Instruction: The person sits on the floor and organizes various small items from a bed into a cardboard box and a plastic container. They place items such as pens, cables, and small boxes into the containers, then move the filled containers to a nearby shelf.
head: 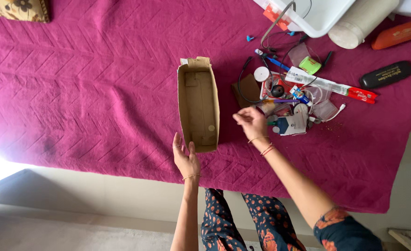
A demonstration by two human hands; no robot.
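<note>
An open cardboard box (198,104) lies on a magenta quilted bedspread (98,88); a small round thing rests on its floor. My left hand (185,157) is open, palm up, just at the box's near end. My right hand (251,122) hovers to the right of the box, fingers pinched together; whether they hold something small I cannot make out. It is beside a heap of small items (289,100): cables, pens, small packets, a white round piece and a brown card.
A toothpaste tube (333,86), a black case (386,74) and an orange case (399,33) lie at the right. A white plastic tub (319,16) and a beige jar (361,21) stand at the top right. A patterned cushion (17,9) is top left.
</note>
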